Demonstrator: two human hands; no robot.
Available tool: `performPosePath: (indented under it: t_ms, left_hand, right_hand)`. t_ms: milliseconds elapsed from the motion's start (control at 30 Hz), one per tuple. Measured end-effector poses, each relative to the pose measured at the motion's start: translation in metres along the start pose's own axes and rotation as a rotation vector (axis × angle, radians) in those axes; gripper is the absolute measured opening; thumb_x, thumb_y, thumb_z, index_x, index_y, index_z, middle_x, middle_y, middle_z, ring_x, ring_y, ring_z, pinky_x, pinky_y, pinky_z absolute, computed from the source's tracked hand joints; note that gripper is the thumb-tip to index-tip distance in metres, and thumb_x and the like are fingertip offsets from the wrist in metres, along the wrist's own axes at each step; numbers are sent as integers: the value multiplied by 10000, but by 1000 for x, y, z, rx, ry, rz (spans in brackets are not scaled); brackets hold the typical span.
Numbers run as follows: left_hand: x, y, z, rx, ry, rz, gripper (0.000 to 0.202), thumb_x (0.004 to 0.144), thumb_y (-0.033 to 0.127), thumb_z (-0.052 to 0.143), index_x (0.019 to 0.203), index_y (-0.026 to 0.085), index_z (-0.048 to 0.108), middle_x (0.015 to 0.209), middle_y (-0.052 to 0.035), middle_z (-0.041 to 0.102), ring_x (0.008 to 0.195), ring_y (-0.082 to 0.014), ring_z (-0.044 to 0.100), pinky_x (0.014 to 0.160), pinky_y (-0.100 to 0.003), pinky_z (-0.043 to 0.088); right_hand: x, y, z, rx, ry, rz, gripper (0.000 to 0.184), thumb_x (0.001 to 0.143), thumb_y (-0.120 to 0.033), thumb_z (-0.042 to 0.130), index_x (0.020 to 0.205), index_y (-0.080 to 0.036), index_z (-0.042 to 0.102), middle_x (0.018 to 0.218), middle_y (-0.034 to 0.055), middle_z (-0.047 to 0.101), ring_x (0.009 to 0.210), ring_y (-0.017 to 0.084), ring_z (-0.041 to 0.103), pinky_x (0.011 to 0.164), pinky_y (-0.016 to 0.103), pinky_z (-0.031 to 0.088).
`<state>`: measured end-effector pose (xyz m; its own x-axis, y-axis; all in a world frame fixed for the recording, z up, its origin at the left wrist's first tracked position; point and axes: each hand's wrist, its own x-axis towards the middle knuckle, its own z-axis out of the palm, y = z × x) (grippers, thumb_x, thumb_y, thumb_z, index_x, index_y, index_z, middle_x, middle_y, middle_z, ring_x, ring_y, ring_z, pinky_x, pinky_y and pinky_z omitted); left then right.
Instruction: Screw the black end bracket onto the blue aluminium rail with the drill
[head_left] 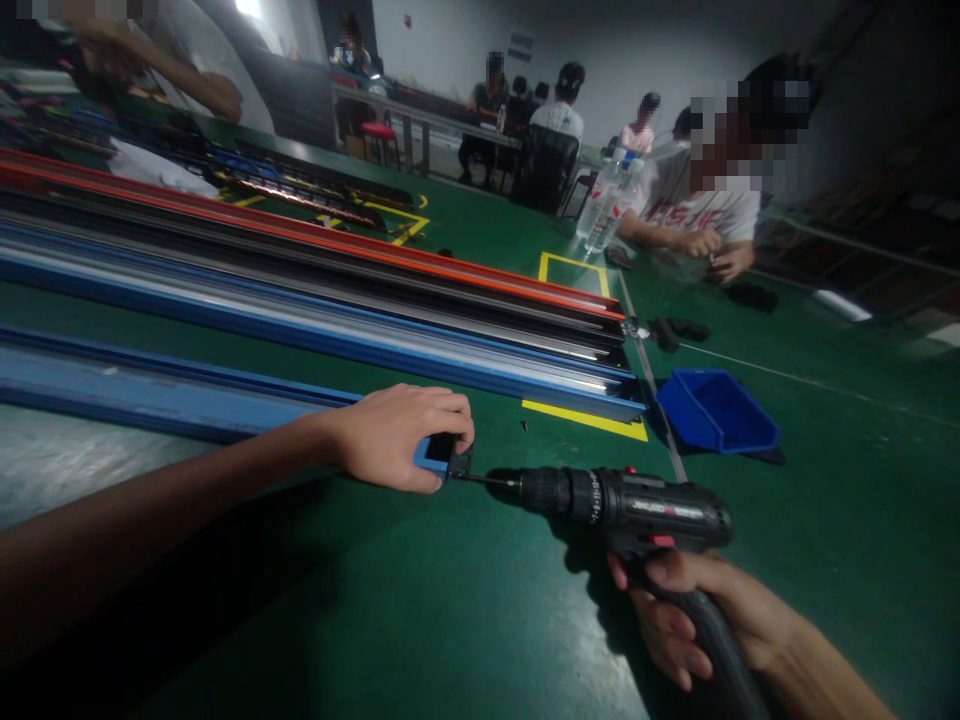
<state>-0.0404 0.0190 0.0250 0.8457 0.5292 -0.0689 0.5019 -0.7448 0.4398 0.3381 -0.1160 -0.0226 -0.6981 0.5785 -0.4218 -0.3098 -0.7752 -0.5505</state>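
Observation:
My left hand [397, 432] is closed around the near end of a long blue rail [150, 395] that lies on the green table, fingers wrapped over its end cap [437, 452]. My right hand [694, 610] grips the handle of a black cordless drill [637, 505]. The drill lies level and points left. Its bit [480, 480] touches a small dark bracket at the rail's end, just beside my left fingers.
Several long rails, blue, grey, black and orange [337, 290], lie stacked across the table behind. A blue plastic bin [716, 410] stands to the right of them. Yellow tape marks [585, 420] the green surface. A seated person [705, 215] works at the far right beside water bottles [604, 205].

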Motion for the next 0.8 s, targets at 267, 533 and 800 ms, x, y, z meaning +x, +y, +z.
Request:
performPosePath:
  t_ms: [267,533,800]
  left_hand:
    - [0,0,1,-4,7,1,258,733,257,742,952,259,605,1099,19,619,1013,-208,579,778,-308,357]
    - [-1,-1,0,-6,10,5,258,742,265,744,961,261,608,1093,23,616,1018,-203,578,782,-308,356]
    - [-1,-1,1,3,11,5,272,732,263,753,961,262,605,1095,26,611,1011,-203,577,773,-306,361]
  right_hand:
    - [1,0,-3,14,-34,13,254,947,-278,615,1089,-94,717,593,-30,535,429,81,499,539,271,573]
    - [1,-2,-3,1,-31,22,259,946,-288,621,1111,-110,708,604,-32,542,438,82,506,546,270,568]
    - [1,-1,-2,7,-44,17,258,953,-275,602,1109,-105,717,603,-28,541,440,82,510,553,273,576]
